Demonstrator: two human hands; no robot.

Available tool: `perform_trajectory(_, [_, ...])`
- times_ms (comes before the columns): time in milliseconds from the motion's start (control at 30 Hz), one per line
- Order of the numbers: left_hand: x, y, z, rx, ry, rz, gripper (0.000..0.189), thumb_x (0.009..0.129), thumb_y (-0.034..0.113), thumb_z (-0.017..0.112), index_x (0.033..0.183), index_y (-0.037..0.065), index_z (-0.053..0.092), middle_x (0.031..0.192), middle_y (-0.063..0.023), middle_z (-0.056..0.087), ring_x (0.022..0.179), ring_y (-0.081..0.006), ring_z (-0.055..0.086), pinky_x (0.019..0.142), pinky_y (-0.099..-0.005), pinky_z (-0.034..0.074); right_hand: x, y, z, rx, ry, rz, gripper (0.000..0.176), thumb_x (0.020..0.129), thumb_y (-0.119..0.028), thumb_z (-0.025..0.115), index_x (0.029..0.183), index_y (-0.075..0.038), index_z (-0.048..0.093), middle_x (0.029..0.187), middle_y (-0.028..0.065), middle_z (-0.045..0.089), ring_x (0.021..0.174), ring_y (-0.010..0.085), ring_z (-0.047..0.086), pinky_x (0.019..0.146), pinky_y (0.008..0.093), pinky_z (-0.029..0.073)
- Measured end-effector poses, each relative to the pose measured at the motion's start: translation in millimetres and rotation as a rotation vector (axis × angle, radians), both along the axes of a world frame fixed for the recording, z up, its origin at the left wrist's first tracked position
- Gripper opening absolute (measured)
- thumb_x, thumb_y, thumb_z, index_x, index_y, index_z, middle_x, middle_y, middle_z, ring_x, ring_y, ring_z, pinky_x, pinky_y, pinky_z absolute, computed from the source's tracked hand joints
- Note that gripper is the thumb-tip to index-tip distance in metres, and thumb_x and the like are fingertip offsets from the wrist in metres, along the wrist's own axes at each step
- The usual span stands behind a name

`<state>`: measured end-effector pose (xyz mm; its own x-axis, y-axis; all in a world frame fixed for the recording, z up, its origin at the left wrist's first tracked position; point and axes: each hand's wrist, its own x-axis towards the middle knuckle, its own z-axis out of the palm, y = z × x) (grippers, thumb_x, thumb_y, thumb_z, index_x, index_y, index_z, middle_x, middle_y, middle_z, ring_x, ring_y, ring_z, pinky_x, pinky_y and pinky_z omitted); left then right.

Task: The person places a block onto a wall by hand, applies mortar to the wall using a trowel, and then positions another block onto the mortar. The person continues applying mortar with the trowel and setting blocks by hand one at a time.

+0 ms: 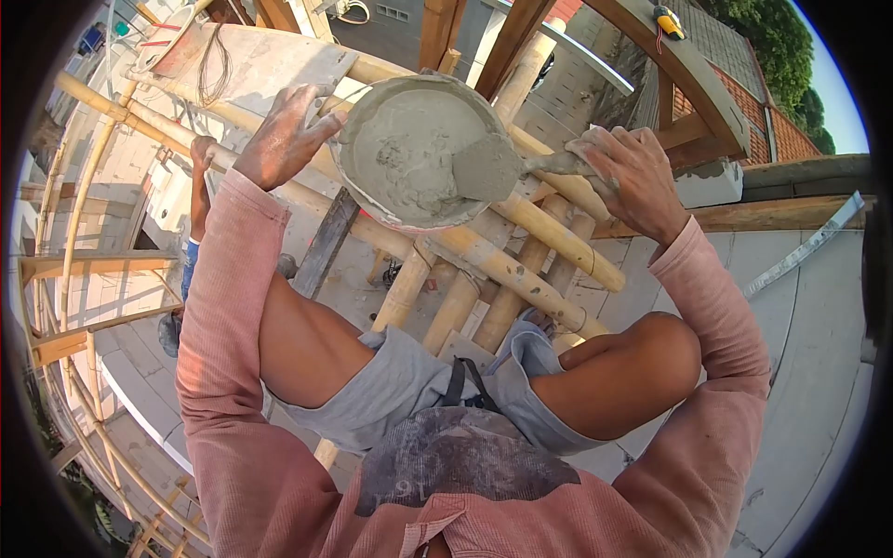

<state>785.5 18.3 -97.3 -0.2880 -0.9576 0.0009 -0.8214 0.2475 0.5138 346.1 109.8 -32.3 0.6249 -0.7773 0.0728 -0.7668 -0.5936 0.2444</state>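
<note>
A round bucket [346, 186] of wet grey mortar [409, 130] stands in front of me above the bamboo poles. My right hand [637, 177] is closed around the handle of a trowel [488, 169]. The trowel's blade, coated in mortar, rests on the mix at the bucket's right side. At the bucket's left, my left hand [286, 135] has its fingers apart, and the thumb reaches to the rim, seemingly touching it. Pale dried mortar marks both hands.
Bamboo poles [521, 265] form scaffolding under and around me. Below left, another person's hand [202, 151] grips a pole. A yellow tape measure [668, 22] lies on a curved wooden beam [679, 70]. A metal strip [805, 244] leans at the right beside a block wall [791, 344].
</note>
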Motion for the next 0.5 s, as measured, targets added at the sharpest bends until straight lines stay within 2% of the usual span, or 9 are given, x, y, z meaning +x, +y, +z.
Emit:
perform_trajectory(67, [1.1, 1.1, 2.8, -0.004, -0.016, -0.009, 0.063, 0.099, 0.05, 0.058, 0.14, 0.003, 0.051, 0.139, -0.0256, 0.05, 0.137, -0.0378, 0.043, 0.115, -0.0452, 0.035, -14.9, 6.8, -17.4, 0.01, -0.129, -0.058, 0.045, 0.085, -0.023, 0.07, 0.127, -0.011, 0.062, 0.12, 0.0067, 0.063, 0.104, 0.026, 0.058, 0.088, 0.0377, 0.04])
perform_trajectory(167, [6.4, -1.1, 1.3, -0.009, -0.029, -0.015, 0.063, 0.099, 0.05, 0.058, 0.139, 0.001, 0.052, 0.14, -0.0257, 0.05, 0.136, -0.039, 0.044, 0.115, -0.045, 0.035, -34.4, 30.9, -30.5, 0.142, -0.38, -0.221, 0.041, 0.087, -0.02, 0.069, 0.127, -0.014, 0.061, 0.119, 0.0049, 0.062, 0.105, 0.0232, 0.058, 0.087, 0.0374, 0.039])
perform_trajectory(200, [7.2, -3.2, -0.2, -0.002, -0.029, -0.014, 0.063, 0.099, 0.05, 0.058, 0.139, 0.001, 0.052, 0.14, -0.0257, 0.05, 0.136, -0.0389, 0.044, 0.115, -0.0449, 0.035, -39.6, 36.8, -32.9, 0.228, -0.454, -0.263, 0.044, 0.087, -0.02, 0.071, 0.129, -0.013, 0.06, 0.122, 0.0047, 0.062, 0.107, 0.0252, 0.058, 0.09, 0.036, 0.038])
perform_trajectory(300, [7.6, -10.3, -10.5, 0.009, -0.022, -0.004, 0.062, 0.099, 0.049, 0.059, 0.138, 0.001, 0.052, 0.14, -0.0254, 0.05, 0.136, -0.0384, 0.045, 0.115, -0.0443, 0.035, -49.8, 50.4, -53.4, 0.276, -0.532, -0.341, 0.046, 0.087, -0.022, 0.075, 0.129, -0.01, 0.06, 0.122, 0.0079, 0.062, 0.11, 0.0274, 0.058, 0.094, 0.0378, 0.04])
perform_trajectory(400, [-5.4, -5.6, 0.6, 0.044, 0.014, 0.011, 0.059, 0.099, 0.046, 0.059, 0.138, 0.002, 0.052, 0.141, -0.0245, 0.049, 0.137, -0.0372, 0.045, 0.116, -0.0429, 0.034, -43.0, 60.6, -87.1, 0.392, -0.857, -0.385, 0.05, 0.087, -0.024, 0.077, 0.13, -0.006, 0.058, 0.121, 0.0113, 0.062, 0.114, 0.0268, 0.057, 0.1, 0.0384, 0.042])
perform_trajectory(500, [-5.7, -9.3, 2.1, 0.027, -0.028, -0.054, 0.059, 0.099, 0.046, 0.059, 0.14, 0.004, 0.052, 0.144, -0.0238, 0.047, 0.139, -0.0363, 0.043, 0.117, -0.0424, 0.032, -27.4, 77.8, -99.2, 0.541, -1.11, -0.524, 0.052, 0.089, -0.025, 0.078, 0.132, -0.004, 0.057, 0.121, 0.0109, 0.061, 0.119, 0.023, 0.056, 0.104, 0.0367, 0.043])
